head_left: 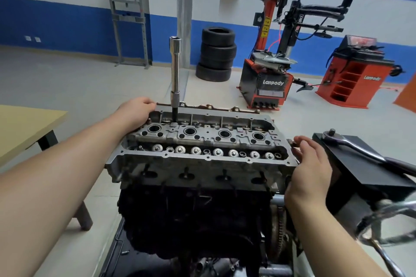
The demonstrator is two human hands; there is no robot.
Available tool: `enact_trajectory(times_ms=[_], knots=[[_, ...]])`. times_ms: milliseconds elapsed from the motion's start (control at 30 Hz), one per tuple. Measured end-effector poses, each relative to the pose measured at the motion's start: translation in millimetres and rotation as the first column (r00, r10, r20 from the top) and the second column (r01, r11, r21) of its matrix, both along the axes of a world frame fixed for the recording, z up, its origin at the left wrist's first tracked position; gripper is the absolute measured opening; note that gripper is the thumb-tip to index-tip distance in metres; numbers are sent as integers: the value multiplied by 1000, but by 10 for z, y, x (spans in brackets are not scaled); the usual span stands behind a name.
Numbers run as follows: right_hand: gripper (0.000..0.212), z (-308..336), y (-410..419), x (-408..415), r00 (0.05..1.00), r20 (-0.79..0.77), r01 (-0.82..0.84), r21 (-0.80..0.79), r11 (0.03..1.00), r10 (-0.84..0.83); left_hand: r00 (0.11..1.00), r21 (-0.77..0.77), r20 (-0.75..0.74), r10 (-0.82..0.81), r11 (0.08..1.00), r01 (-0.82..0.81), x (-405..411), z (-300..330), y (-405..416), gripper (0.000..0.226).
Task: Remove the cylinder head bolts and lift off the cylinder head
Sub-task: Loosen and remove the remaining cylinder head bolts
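The cylinder head (200, 148) is sitting on top of the dark engine block (193, 216), which is mounted on a stand in the middle of a workshop floor, and the person is taking it by its two ends. The left hand (135, 112) is curling over the far left corner of the casting, fingers wrapping the rim; the right hand (309, 164) is lying against the right end face with its fingers only loosely bent, touching rather than gripping. A long socket extension (174, 74) is standing upright in a bolt well along the back row, so it is hard to say whether every bolt is out. A ratchet (351, 145) is resting on the black plate (360, 164) just beside the right hand. Judging by its bulk, the head is going to be heavy, rigid metal, possibly oily, with sharp machined edges, so both hands are needing firm purchase under the end lips or at solid corners, not on the valve springs or studs. The extension is likely wanting removal first, since it could topple as the head rises. A straight, level lift is looking safest for the mating face.
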State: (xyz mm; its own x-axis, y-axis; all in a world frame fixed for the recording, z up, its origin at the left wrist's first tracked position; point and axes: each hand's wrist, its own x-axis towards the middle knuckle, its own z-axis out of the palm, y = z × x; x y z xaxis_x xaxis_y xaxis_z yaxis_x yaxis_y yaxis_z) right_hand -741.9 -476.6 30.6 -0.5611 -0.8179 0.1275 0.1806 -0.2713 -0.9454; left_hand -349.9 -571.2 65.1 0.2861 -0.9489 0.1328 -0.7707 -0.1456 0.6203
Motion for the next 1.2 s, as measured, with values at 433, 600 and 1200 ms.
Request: enact_trajectory(times_ms=[433, 600, 1200], knots=[[10, 124, -262, 301, 931, 119, 336, 89, 938, -345, 999, 28, -30, 15, 1000, -14, -20, 27, 4, 31], [10, 112, -280, 270, 935, 113, 323, 116, 939, -336, 1000, 53, 0, 28, 998, -28, -36, 44, 15, 29], [19, -5, -138, 34, 981, -14, 195, 53, 979, -194, 992, 19, -106, 65, 998, -63, -226, 40, 251, 31]])
